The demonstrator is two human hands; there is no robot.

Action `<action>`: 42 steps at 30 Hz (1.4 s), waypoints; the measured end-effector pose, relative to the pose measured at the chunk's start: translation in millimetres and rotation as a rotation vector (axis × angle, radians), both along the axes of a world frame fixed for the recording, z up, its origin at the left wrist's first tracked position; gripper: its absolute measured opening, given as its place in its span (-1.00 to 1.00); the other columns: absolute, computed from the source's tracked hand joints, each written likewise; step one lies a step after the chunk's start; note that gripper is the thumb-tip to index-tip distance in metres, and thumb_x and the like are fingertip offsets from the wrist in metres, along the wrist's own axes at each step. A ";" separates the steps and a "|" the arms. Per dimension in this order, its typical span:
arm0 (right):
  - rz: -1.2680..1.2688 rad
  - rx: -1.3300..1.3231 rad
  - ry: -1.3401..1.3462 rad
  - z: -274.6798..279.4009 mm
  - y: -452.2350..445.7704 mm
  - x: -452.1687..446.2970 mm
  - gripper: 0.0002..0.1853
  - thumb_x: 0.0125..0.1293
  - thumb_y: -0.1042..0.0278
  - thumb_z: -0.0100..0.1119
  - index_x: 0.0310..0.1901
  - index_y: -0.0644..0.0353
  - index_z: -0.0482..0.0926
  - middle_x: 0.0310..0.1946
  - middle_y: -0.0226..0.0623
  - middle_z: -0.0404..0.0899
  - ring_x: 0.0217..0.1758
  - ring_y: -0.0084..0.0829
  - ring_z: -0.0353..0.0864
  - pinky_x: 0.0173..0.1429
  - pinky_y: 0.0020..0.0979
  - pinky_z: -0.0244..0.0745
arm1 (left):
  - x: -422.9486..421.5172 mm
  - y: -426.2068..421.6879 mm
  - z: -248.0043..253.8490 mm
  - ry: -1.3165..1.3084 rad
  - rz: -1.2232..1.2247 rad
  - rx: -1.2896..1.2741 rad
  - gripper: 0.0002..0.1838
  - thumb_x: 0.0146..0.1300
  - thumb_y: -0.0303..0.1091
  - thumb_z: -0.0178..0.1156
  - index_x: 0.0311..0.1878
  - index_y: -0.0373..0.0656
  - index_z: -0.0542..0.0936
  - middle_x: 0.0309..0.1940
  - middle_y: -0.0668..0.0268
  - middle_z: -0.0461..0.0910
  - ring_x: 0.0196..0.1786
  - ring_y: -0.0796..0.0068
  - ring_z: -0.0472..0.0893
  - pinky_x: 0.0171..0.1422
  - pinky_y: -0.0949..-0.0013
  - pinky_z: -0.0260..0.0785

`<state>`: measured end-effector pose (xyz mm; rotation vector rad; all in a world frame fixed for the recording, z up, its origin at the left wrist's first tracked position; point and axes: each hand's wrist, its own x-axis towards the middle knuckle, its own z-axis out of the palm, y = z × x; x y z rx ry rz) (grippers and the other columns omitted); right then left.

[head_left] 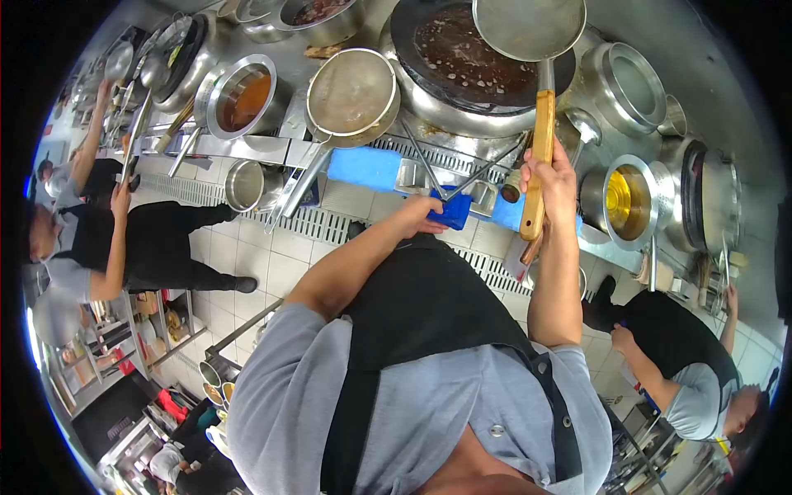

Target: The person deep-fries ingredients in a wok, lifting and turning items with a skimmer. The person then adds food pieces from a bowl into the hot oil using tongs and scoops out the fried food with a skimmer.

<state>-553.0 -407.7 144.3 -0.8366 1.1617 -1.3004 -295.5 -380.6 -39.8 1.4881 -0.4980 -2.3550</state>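
My right hand [551,177] is closed around the wooden handle of a long strainer [530,23], whose round grey head is over the wok [462,58]. Dark brown liquid with pale bubbles lies in that wok. Low at the counter's front edge, my left hand [419,217] has its fingers closed on a dark blue folded thing [450,212], perhaps a cloth; its underside is hidden. Dark thin rods cross just above it. A lighter blue cloth [365,168] lies on the edge left of my left hand.
Left of the wok, a round strainer [353,87] rests over a pot. A pot of orange liquid [242,101] stands further left. To the right are a pot of yellow oil [629,202], a ladle [584,126] and metal bowls [634,87]. Co-workers [157,243] [681,363] stand on both sides.
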 end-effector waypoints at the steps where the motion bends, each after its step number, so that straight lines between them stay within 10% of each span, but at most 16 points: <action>1: 0.015 0.007 -0.022 -1.2 -0.7 -1.4 -0.37 0.29 0.62 0.02 0.45 0.22 0.34 -0.19 -0.28 0.51 -0.38 -0.51 0.52 -0.39 -0.47 0.51 | 1.9 -1.5 1.6 0.037 -0.037 0.043 -0.54 0.11 -0.34 0.20 0.07 -0.38 0.51 -0.15 0.02 0.67 -0.19 0.06 0.77 -0.11 0.10 0.71; 9: -0.019 0.047 -0.063 -10.2 3.4 5.3 -0.44 0.30 0.59 0.07 0.37 0.24 0.39 -0.33 -0.38 0.49 -0.45 -0.54 0.54 -0.48 -0.48 0.50 | -0.1 5.2 5.4 0.023 -0.437 0.221 -0.55 0.14 -0.26 0.11 0.05 -0.35 0.57 -0.11 -0.01 0.69 -0.12 0.05 0.74 0.00 0.07 0.69; 13: 0.022 0.044 -0.040 -23.7 5.2 -0.5 -0.37 0.24 0.61 0.03 0.41 0.22 0.35 -0.33 -0.37 0.48 -0.45 -0.53 0.52 -0.46 -0.48 0.50 | 11.2 14.3 -3.2 0.094 -0.495 -0.153 -0.53 -0.01 -0.47 0.15 0.07 -0.29 0.59 -0.20 0.19 0.64 -0.18 0.34 0.68 -0.01 0.29 0.58; 20: 0.000 0.033 0.117 -28.1 14.0 14.2 -0.19 0.21 0.66 -0.03 0.57 0.10 0.19 -0.20 -0.29 0.46 -0.44 -0.52 0.50 -0.45 -0.48 0.50 | 92.7 -16.1 123.3 0.561 0.156 -0.187 -0.36 0.15 -0.51 0.24 0.38 -0.22 0.43 0.11 0.25 0.62 0.12 0.36 0.66 0.24 0.23 0.54; 23: -0.001 0.067 0.090 -12.4 14.7 25.2 -0.18 0.23 0.67 -0.04 0.59 0.12 0.15 -0.18 -0.28 0.47 -0.43 -0.52 0.50 -0.46 -0.49 0.50 | 137.1 -61.2 137.2 0.300 0.322 -0.405 -0.35 0.40 -0.13 0.32 0.45 -0.18 0.38 0.20 0.22 0.59 0.21 0.28 0.63 0.32 0.14 0.52; 31: -0.070 0.122 0.044 19.1 3.4 71.2 -0.24 0.25 0.61 0.02 0.54 0.18 0.21 -0.17 -0.27 0.48 -0.43 -0.52 0.48 -0.47 -0.51 0.48 | 309.3 -270.7 157.5 -0.337 0.781 -0.747 -0.42 0.58 0.04 0.02 0.33 -0.31 0.42 0.15 0.07 0.60 0.11 0.13 0.67 0.17 -0.08 0.61; 37: -0.181 0.185 0.130 55.8 -8.8 121.3 -0.21 0.24 0.59 0.04 0.55 0.17 0.15 -0.16 -0.28 0.48 -0.44 -0.54 0.48 -0.47 -0.51 0.49 | 376.1 -445.5 92.5 -0.648 0.550 -0.915 -0.24 0.57 0.16 -0.08 0.20 -0.58 0.48 0.00 -0.14 0.63 -0.09 0.04 0.75 -0.16 0.13 0.74; 42: -0.212 0.192 0.078 80.5 -33.1 168.2 -0.23 0.28 0.57 0.04 0.55 0.20 0.12 -0.15 -0.23 0.45 -0.46 -0.53 0.46 -0.47 -0.49 0.51 | 366.0 -487.6 82.4 -0.865 0.263 -0.868 -0.35 0.30 0.02 0.35 0.15 -0.46 0.57 -0.10 -0.02 0.72 -0.18 0.12 0.78 -0.27 0.17 0.65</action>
